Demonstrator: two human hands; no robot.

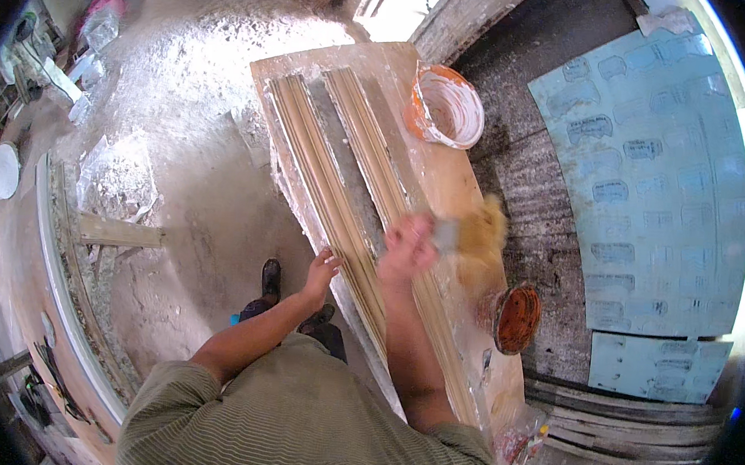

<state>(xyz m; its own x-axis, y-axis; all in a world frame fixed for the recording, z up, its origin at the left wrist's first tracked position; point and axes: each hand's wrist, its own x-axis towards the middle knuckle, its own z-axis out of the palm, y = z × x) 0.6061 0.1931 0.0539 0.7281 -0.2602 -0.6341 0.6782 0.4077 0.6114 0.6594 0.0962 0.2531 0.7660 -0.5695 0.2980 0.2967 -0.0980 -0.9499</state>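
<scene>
Two long brown grooved moulding strips, a left one [312,163] and a right one [366,137], lie side by side along a wooden worktable [458,182]. My right hand [410,245] is closed above the right strip, smeared by motion. It grips what looks like a wide brush [476,235], with a grey band and tan bristles, pointing right; blur hides its exact outline. My left hand [324,270] rests its fingertips at the outer edge of the left strip, fingers apart and holding nothing. Right of the brush stands a round pot [517,320] with a reddish-brown inside.
An orange bucket [444,108], smeared white inside, stands at the table's far right. Pale blue printed sheets [652,192] lean along the right side. Another bench [53,296] runs along the left. A clear plastic bag [520,442] lies by the table's near right corner.
</scene>
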